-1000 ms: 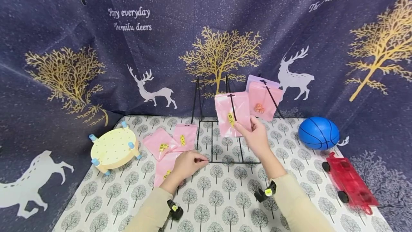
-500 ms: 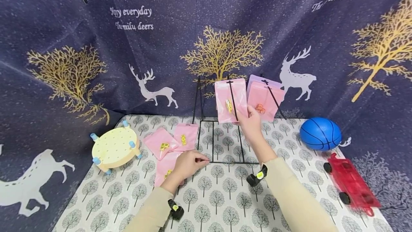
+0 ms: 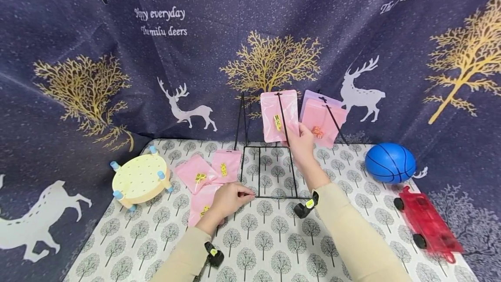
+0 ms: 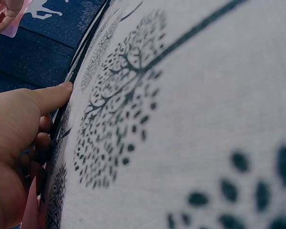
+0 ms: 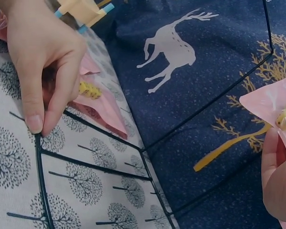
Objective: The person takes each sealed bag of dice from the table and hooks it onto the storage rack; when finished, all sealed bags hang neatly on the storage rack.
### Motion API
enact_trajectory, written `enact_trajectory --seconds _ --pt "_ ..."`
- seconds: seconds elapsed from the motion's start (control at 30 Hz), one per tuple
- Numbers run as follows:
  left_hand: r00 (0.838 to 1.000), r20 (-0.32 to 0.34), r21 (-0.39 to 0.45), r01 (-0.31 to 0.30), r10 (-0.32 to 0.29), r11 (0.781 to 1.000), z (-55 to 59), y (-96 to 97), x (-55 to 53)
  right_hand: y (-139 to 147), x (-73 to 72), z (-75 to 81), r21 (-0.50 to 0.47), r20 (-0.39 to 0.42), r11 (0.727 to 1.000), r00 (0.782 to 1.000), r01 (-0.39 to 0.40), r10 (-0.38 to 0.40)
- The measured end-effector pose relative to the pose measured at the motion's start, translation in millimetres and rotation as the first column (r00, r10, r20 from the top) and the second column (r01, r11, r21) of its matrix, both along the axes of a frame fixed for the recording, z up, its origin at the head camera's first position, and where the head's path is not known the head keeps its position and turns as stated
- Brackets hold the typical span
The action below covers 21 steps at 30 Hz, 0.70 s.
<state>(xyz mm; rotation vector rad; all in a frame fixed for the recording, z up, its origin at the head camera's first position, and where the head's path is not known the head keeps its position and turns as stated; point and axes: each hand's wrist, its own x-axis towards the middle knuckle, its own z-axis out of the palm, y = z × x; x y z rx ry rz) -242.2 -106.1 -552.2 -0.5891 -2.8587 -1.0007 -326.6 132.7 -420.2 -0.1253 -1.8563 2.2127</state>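
Your right hand [image 3: 303, 147] pinches the pink bag [image 3: 270, 110], now higher and farther back along the middle hook [image 3: 282, 116] than a second ago; it looks well threaded. Your left hand [image 3: 230, 199], apart from it, stays pinched on the rack [image 3: 275, 197], probably steadying it. Three loose bags [image 3: 192, 169] remain lying.

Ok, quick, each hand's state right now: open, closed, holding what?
Left hand: closed, pinching the near edge of the black wire rack.
Right hand: closed, holding a pink bag with yellow dice inside.
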Motion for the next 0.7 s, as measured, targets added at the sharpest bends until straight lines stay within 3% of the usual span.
enact_trajectory --seconds 0.7 --pt "1.0 -0.016 -0.008 0.002 -0.002 1.0 0.5 0.2 0.1 -8.2 -2.4 -8.3 -0.174 0.006 0.985 1.0 0.005 -0.004"
